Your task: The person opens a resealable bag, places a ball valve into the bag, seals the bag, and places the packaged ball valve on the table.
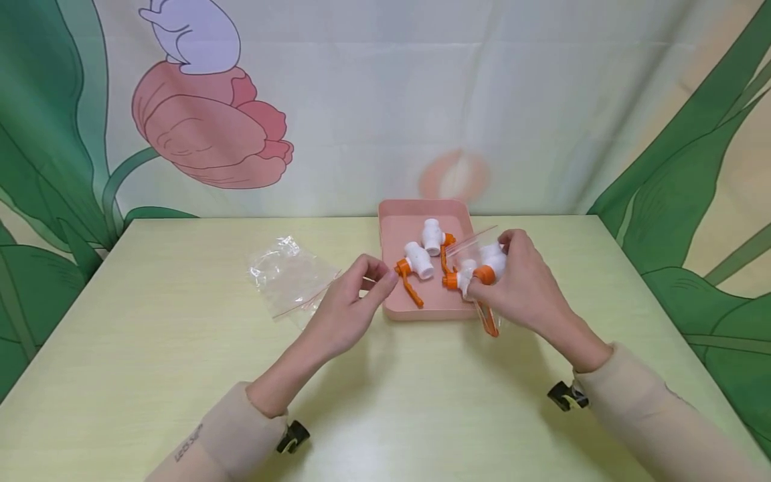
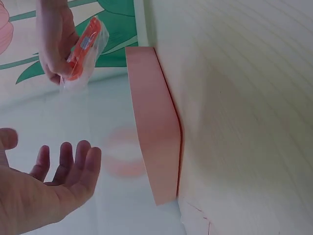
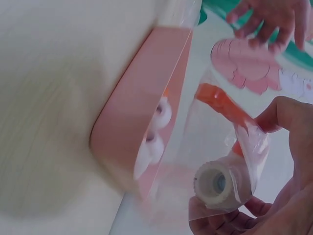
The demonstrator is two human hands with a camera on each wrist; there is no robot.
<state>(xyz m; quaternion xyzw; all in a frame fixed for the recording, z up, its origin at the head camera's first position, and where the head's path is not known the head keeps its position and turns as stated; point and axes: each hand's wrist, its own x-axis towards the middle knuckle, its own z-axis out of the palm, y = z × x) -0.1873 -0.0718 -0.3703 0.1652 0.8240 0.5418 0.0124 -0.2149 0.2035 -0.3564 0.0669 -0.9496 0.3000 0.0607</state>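
Observation:
My right hand [image 1: 524,288] grips a clear zip bag [image 3: 195,132] over the right side of a pink tray [image 1: 394,312]. Inside the bag is a white ball valve [image 3: 217,183] with an orange handle [image 3: 222,103]. To the tray's left, my left hand [image 1: 343,308] hovers with loosely bent fingers and holds nothing. Two more white valves with orange handles, a rear one [image 1: 432,235] and a front one [image 1: 418,260], lie in the tray. Another white valve with an orange cap [image 1: 450,281] shows beside the bag, partly hidden by my right hand.
A flat, clear zip bag [image 1: 289,274] lies on the pale table [image 1: 181,335], left of the tray and partly behind my left hand. Behind the table hangs a printed curtain [image 1: 337,100] with flowers and leaves, close to the tray's back edge.

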